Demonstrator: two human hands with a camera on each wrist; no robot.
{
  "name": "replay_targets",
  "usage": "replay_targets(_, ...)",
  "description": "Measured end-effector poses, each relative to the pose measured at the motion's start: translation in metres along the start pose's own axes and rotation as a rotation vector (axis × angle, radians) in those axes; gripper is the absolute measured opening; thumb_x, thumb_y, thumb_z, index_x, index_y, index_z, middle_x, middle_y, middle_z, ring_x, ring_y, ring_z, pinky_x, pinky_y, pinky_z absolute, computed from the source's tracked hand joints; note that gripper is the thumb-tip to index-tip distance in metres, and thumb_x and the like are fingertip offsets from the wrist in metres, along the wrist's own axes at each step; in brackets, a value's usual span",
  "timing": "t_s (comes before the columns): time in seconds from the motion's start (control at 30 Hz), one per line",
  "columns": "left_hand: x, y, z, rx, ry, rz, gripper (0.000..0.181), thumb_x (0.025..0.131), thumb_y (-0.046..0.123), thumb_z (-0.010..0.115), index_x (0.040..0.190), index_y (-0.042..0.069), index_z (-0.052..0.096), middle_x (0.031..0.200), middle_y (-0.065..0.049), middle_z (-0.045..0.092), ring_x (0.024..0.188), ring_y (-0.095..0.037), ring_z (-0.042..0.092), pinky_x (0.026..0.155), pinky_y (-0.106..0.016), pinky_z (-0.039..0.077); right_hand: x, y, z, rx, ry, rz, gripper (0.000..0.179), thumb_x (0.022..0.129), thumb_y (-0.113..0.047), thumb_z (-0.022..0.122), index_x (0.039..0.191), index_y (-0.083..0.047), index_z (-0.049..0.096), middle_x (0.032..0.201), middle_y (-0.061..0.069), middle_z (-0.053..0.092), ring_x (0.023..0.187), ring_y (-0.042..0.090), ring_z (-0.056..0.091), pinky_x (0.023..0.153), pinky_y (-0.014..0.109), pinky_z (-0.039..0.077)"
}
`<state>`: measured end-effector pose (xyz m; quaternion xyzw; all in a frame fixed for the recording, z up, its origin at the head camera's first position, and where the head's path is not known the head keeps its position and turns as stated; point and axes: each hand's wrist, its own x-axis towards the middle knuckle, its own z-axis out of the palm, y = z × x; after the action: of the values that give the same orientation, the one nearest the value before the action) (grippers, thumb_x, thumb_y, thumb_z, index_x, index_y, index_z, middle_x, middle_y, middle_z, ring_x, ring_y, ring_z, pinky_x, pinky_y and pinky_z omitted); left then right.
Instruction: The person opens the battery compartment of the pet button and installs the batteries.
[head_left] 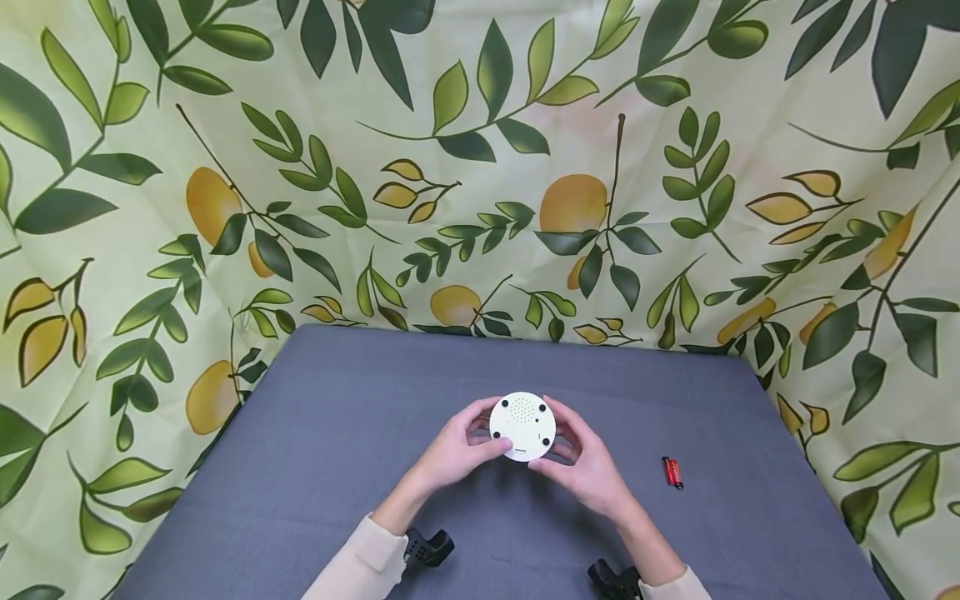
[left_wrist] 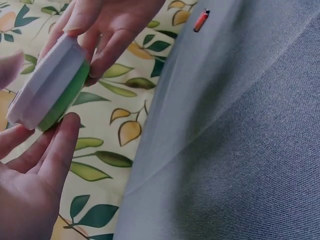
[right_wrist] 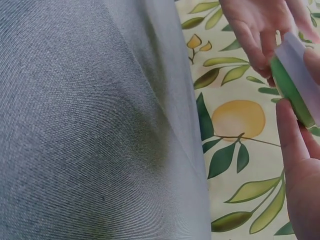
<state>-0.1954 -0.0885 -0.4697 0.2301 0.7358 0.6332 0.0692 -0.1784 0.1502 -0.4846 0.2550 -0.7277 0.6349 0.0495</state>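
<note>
Between both hands is a round white device (head_left: 522,427), held above the table with its underside facing the head camera. That face has several dark round feet and a patch of small holes. The wrist views show a green layer on the device's far side (left_wrist: 65,97). My left hand (head_left: 453,450) grips its left edge, the thumb lying on the white face. At the right edge my right hand (head_left: 588,468) pinches the rim between thumb and fingers. Some fingertips are hidden behind the device (right_wrist: 296,82).
A small red battery-like item with dark ends (head_left: 672,472) lies on the grey cloth-covered table (head_left: 360,392), to the right of my right hand; whether it is one or two cells I cannot tell. Leaf-and-fruit patterned fabric (head_left: 480,208) hangs behind and at the sides.
</note>
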Motion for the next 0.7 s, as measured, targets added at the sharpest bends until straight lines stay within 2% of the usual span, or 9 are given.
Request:
replay_targets(0.13,-0.0006,-0.0021,-0.0002,-0.031,-0.050,0.059,0.071,0.088,0.006,0.079,0.150,0.005,0.043,0.132,-0.015,0.055,0.116,-0.024,0.059,0.099,-0.035,0.054,0.0009,0.0004,-0.0030,0.048,0.005,-0.006,0.087,0.076,0.012,0.083,0.151,0.004,0.039,0.136,0.030,0.051,0.115,0.008,0.061,0.090,0.025,0.057)
replay_targets(0.27,-0.0022,-0.0039,-0.0007,-0.007,-0.067,0.099,0.080,0.085,0.006,0.082,0.153,0.008,0.039,0.139,-0.013,0.053,0.123,-0.024,0.056,0.102,-0.035,0.052,0.0018,-0.0002,-0.0044,0.081,0.002,0.013,0.085,0.077,0.013,0.081,0.150,0.005,0.038,0.133,0.032,0.052,0.116,0.008,0.061,0.090,0.026,0.057)
replay_targets(0.5,-0.0017,-0.0030,0.0024,0.019,-0.043,0.080,0.090,0.082,0.011,0.086,0.156,0.010,0.035,0.147,-0.007,0.050,0.131,-0.028,0.053,0.104,-0.035,0.050,0.0020,-0.0017,-0.0045,0.127,-0.014,0.084,0.082,0.080,0.009,0.080,0.150,0.004,0.039,0.135,0.033,0.051,0.116,0.009,0.063,0.089,0.028,0.058)
replay_targets(0.6,-0.0014,-0.0041,0.0034,0.014,-0.035,0.086,0.091,0.081,0.010,0.086,0.156,0.008,0.034,0.149,-0.008,0.048,0.134,-0.030,0.049,0.105,-0.035,0.049,0.0022,-0.0021,-0.0043,0.134,-0.023,0.107,0.080,0.081,0.008,0.080,0.150,0.004,0.040,0.135,0.031,0.051,0.116,0.011,0.063,0.089,0.029,0.058)
replay_targets(0.7,-0.0017,-0.0051,0.0039,0.012,-0.031,0.102,0.090,0.081,0.008,0.086,0.156,0.009,0.035,0.149,-0.010,0.049,0.132,-0.029,0.051,0.104,-0.037,0.050,0.0026,-0.0028,-0.0039,0.136,-0.044,0.126,0.078,0.082,0.007,0.080,0.149,0.004,0.040,0.134,0.028,0.053,0.114,0.013,0.064,0.088,0.031,0.059)
